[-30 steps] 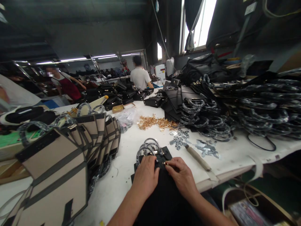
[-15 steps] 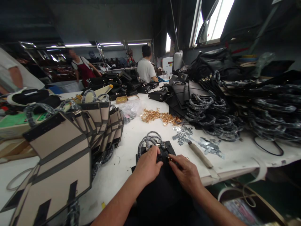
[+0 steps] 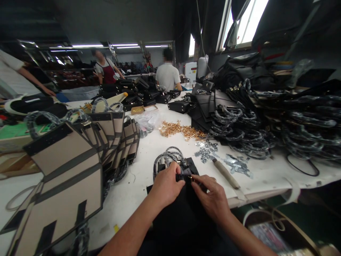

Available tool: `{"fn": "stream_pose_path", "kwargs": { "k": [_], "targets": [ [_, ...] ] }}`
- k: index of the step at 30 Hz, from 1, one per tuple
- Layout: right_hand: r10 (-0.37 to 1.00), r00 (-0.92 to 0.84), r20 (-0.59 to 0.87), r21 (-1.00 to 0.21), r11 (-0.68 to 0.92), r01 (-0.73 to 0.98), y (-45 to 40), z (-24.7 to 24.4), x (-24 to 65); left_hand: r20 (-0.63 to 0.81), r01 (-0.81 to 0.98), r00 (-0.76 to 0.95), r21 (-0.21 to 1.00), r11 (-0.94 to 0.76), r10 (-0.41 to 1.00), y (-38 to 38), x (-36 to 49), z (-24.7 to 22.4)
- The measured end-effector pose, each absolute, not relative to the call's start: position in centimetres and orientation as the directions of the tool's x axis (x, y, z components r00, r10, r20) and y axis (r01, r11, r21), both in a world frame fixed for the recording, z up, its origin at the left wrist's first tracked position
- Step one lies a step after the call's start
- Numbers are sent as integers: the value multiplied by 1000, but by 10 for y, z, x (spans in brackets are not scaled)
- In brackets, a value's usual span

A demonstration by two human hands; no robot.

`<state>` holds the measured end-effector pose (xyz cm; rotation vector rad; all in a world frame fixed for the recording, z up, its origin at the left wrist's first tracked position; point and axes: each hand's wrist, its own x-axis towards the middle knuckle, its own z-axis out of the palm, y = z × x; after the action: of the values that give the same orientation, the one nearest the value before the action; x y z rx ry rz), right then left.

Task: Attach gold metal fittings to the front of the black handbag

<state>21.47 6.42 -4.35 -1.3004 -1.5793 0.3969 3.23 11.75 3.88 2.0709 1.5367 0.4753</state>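
Note:
In front of me lies a black bag piece (image 3: 179, 217), with plastic-wrapped handles (image 3: 160, 159) at its far end. My left hand (image 3: 166, 183) is closed, thumb against fingers, pinching a dark part of the bag piece near the handles. Between the thumb and fingers of my right hand (image 3: 211, 193) is a small gold metal fitting (image 3: 190, 177), held against the bag piece beside my left fingertips. My fingers partly hide the spot where fitting and bag piece meet.
A gold fittings pile (image 3: 183, 131) lies beyond my hands. Metal plates (image 3: 206, 151) and a grey-brown wrapped tool (image 3: 226, 173) are on the right. Beige-lined bag panels (image 3: 71, 181) fan out at left; black bag pieces (image 3: 237, 124) are stacked right. Co-workers (image 3: 167, 74) are behind the table.
Both hands stay nearly in place, with the right still holding the gold fitting at the bag piece. In the background, the co-worker in the red apron has moved right and stands more upright.

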Motion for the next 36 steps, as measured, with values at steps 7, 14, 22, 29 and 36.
{"fn": "stream_pose_path", "kwargs": {
  "k": [7, 14, 22, 29, 36],
  "targets": [
    [833, 95, 545, -717, 404, 568, 60, -40, 207, 12, 724, 307, 647, -242, 952, 110, 37, 44],
    [894, 3, 448, -718, 358, 596, 59, -34, 211, 31, 651, 278, 729, -212, 960, 105, 34, 46],
    [937, -119, 329, -555, 293, 778, 61, 1, 216, 86, 637, 266, 732, -242, 960, 103, 39, 46],
    [947, -114, 300, -537, 266, 801, 62, 5, 216, 98, 620, 253, 747, -239, 962, 98, 39, 45],
    [923, -171, 345, -460, 325, 826, 56, -4, 226, 115, 622, 202, 752, -218, 973, 82, 44, 49]
  ]
}}
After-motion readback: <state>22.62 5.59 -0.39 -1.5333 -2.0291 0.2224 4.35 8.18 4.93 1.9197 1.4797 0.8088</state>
